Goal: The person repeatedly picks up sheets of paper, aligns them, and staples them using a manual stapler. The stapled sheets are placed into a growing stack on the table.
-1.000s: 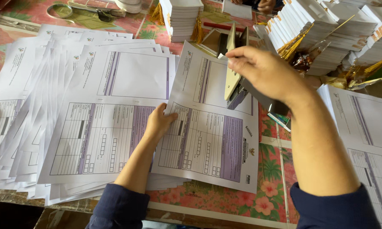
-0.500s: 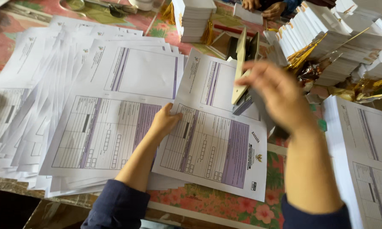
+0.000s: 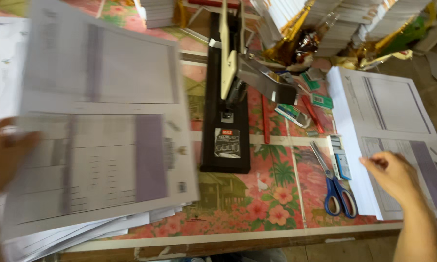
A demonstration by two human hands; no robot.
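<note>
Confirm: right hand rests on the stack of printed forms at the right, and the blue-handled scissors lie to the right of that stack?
Not quite. The head view shows the scissors lying left of the stack of printed forms, between it and the black stapler. The right hand does rest on that stack.

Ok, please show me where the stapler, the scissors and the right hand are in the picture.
long-arm stapler (image 3: 225, 145), head view: on its black base.
scissors (image 3: 338, 194), head view: on the blue handles.
right hand (image 3: 390, 174), head view: on the back of the hand, resting on the right paper stack.

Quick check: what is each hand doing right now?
Left hand: grips the edge of a blurred printed sheet; shut on it.
Right hand: fingers loosely curled, resting on the paper stack, holding nothing.
</note>
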